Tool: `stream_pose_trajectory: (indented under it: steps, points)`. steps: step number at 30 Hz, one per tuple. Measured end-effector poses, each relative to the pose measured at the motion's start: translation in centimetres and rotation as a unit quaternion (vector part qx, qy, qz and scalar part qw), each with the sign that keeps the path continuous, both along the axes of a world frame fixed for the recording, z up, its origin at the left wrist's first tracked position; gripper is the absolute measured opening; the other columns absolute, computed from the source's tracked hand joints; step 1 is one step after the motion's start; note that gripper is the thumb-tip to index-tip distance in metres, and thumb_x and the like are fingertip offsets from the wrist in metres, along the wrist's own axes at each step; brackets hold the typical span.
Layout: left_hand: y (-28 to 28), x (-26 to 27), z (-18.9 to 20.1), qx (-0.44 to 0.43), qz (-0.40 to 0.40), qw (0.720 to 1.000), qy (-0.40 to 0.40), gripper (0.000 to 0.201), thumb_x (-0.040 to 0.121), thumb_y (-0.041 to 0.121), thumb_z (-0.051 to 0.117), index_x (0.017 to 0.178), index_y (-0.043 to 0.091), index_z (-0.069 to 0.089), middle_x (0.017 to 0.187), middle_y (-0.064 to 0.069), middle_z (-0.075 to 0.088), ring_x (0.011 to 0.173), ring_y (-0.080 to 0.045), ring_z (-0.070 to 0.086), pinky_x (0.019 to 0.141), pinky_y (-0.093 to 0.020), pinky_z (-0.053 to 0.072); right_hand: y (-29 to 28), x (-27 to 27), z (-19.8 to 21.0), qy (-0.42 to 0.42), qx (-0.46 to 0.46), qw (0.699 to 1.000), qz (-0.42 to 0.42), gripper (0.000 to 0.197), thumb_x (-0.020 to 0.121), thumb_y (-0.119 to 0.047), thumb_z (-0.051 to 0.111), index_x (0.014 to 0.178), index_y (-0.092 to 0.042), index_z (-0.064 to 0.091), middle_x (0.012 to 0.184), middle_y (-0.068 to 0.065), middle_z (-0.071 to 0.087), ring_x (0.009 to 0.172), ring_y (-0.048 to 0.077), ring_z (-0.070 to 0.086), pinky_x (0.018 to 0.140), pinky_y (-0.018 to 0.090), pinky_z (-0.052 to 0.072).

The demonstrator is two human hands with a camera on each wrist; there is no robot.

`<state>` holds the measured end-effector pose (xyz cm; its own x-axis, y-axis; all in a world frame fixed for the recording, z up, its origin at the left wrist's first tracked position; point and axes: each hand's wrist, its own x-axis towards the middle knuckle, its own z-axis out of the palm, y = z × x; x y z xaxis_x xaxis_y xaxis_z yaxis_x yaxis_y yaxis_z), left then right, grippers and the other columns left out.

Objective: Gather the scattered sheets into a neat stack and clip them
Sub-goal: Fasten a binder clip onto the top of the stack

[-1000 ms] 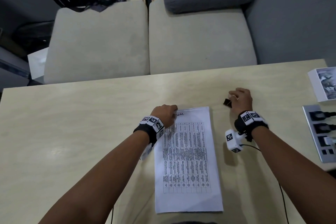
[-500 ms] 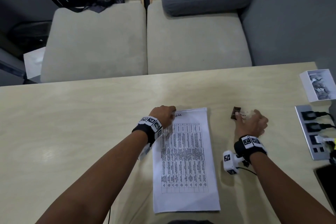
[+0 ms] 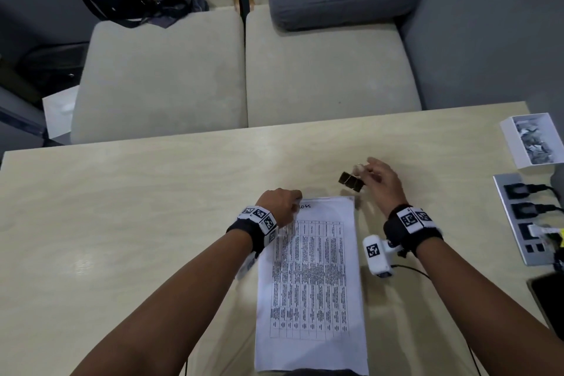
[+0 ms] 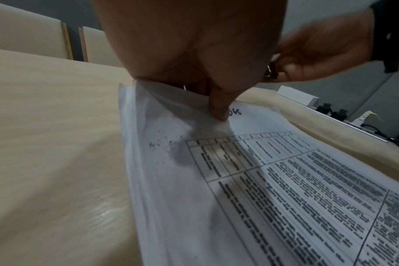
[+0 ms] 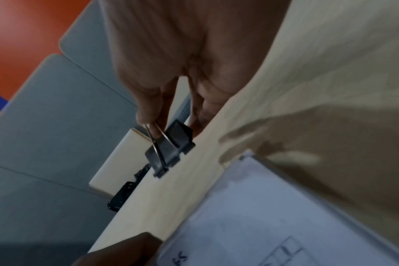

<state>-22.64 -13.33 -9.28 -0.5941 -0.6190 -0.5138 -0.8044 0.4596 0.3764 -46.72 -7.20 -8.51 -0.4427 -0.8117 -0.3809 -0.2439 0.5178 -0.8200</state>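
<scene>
A stack of printed sheets (image 3: 311, 284) lies lengthwise on the pale wooden table (image 3: 137, 223), its edges lined up. My left hand (image 3: 282, 204) pinches the stack's far left corner (image 4: 171, 100), thumb on top and the corner raised slightly. My right hand (image 3: 381, 180) holds a black binder clip (image 3: 351, 181) by its wire handles, above the table just beyond the stack's far right corner. In the right wrist view the binder clip (image 5: 171, 147) hangs from my fingertips (image 5: 148, 115), its jaws closed.
A white box (image 3: 532, 139) of clips stands at the table's right edge, with a grey power strip (image 3: 531, 217) and plugged cables nearer me. A dark phone (image 3: 549, 299) lies at far right. Beige seats (image 3: 213, 70) and a black bag (image 3: 119, 0) sit beyond the table.
My right hand has picked the binder clip up off the table and carried it toward the stack's far right corner. The left hand keeps its pinch on the far left corner.
</scene>
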Motion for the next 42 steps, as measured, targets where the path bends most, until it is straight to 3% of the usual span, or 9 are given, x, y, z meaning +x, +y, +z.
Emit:
stream_pose_trajectory:
  steps: [5, 9, 11, 13, 17, 21, 26, 36, 42]
  points:
    - [0.3, -0.1, 0.0, 0.004, -0.007, 1.0, 0.007, 0.011, 0.092, 0.014, 0.046, 0.097, 0.013, 0.057, 0.087, -0.007, 0.067, 0.074, -0.029, 0.063, 0.068, -0.036, 0.055, -1.6, 2.9, 1.8, -0.105, 0.024, 0.992, 0.067, 0.014, 0.08, -0.02, 0.076, 0.088, -0.009, 0.076, 0.115, 0.002, 0.07, 0.107, 0.018, 0.065, 0.104, 0.041, 0.046]
    - [0.3, -0.1, -0.2, -0.001, -0.009, 1.0, 0.016, 0.01, 0.092, 0.014, 0.047, 0.095, 0.012, 0.056, 0.086, -0.009, 0.068, 0.076, -0.03, 0.064, 0.069, -0.038, 0.056, -2.4, 4.0, 1.8, -0.092, 0.04, 0.986, 0.136, 0.04, 0.075, -0.01, 0.08, 0.112, -0.016, 0.068, 0.111, 0.005, 0.07, 0.102, 0.018, 0.068, 0.095, 0.038, 0.054]
    - [0.4, -0.1, -0.3, 0.0, -0.01, 1.0, 0.018, 0.01, 0.092, 0.013, 0.046, 0.094, 0.011, 0.056, 0.085, -0.009, 0.068, 0.075, -0.03, 0.064, 0.069, -0.038, 0.056, -2.7, 4.3, 1.7, -0.088, 0.054, 0.982, 0.16, 0.054, 0.077, -0.009, 0.078, 0.127, -0.019, 0.059, 0.119, 0.005, 0.067, 0.106, 0.018, 0.066, 0.097, 0.036, 0.052]
    - [0.3, -0.1, -0.4, -0.006, -0.011, 1.0, 0.02, 0.011, 0.093, 0.015, 0.046, 0.094, 0.012, 0.056, 0.085, -0.009, 0.067, 0.074, -0.029, 0.063, 0.068, -0.036, 0.055, -3.1, 4.5, 1.8, -0.068, 0.054, 0.981, 0.171, 0.055, 0.079, -0.007, 0.076, 0.13, -0.017, 0.058, 0.119, 0.005, 0.068, 0.106, 0.018, 0.065, 0.099, 0.033, 0.05]
    - [0.2, 0.0, -0.5, -0.007, -0.015, 1.0, 0.019, 0.011, 0.094, 0.016, 0.046, 0.096, 0.013, 0.056, 0.083, -0.006, 0.065, 0.072, -0.027, 0.06, 0.062, -0.03, 0.046, -3.7, 4.9, 2.0, -0.042, 0.039, 0.986, 0.156, 0.049, 0.076, -0.002, 0.077, 0.123, -0.012, 0.064, 0.112, 0.006, 0.071, 0.102, 0.018, 0.067, 0.097, 0.032, 0.051]
    - [0.1, 0.1, -0.7, -0.003, -0.015, 1.0, 0.026, 0.012, 0.093, 0.018, 0.047, 0.097, 0.014, 0.058, 0.087, -0.007, 0.068, 0.076, -0.029, 0.064, 0.069, -0.034, 0.055, -4.1, 5.2, 2.0, -0.03, 0.02, 0.989, 0.146, 0.043, 0.072, -0.003, 0.081, 0.112, -0.013, 0.07, 0.103, 0.002, 0.073, 0.094, 0.016, 0.07, 0.091, 0.029, 0.054]
    - [0.1, 0.0, -0.7, -0.005, -0.004, 1.0, 0.029, 0.016, 0.093, 0.017, 0.048, 0.103, 0.013, 0.06, 0.086, -0.007, 0.067, 0.071, -0.026, 0.06, 0.066, -0.032, 0.052, -3.8, 5.4, 1.9, -0.007, 0.019, 0.99, 0.142, 0.024, 0.068, 0.0, 0.081, 0.084, -0.017, 0.075, 0.084, 0.005, 0.076, 0.083, 0.014, 0.073, 0.082, 0.03, 0.058]
    - [-0.4, 0.2, -0.8, 0.01, -0.004, 0.999, 0.033, 0.013, 0.091, 0.017, 0.049, 0.095, 0.012, 0.061, 0.076, -0.005, 0.061, 0.066, -0.025, 0.055, 0.058, -0.029, 0.043, -3.0, 5.8, 1.1, 0.003, 0.019, 0.99, 0.142, 0.024, 0.069, 0.007, 0.079, 0.067, -0.015, 0.07, 0.079, 0.003, 0.073, 0.077, 0.014, 0.073, 0.079, 0.03, 0.06]
    - [-0.3, 0.5, -1.1, 0.005, 0.004, 0.999, 0.054, 0.008, 0.088, 0.02, 0.052, 0.087, 0.014, 0.059, 0.076, -0.007, 0.065, 0.068, -0.029, 0.06, 0.058, -0.032, 0.048, -2.3, 6.6, 0.5, -0.001, 0.033, 0.989, 0.144, 0.025, 0.069, 0.007, 0.079, 0.063, -0.015, 0.069, 0.072, -0.004, 0.07, 0.077, 0.013, 0.072, 0.074, 0.02, 0.059]
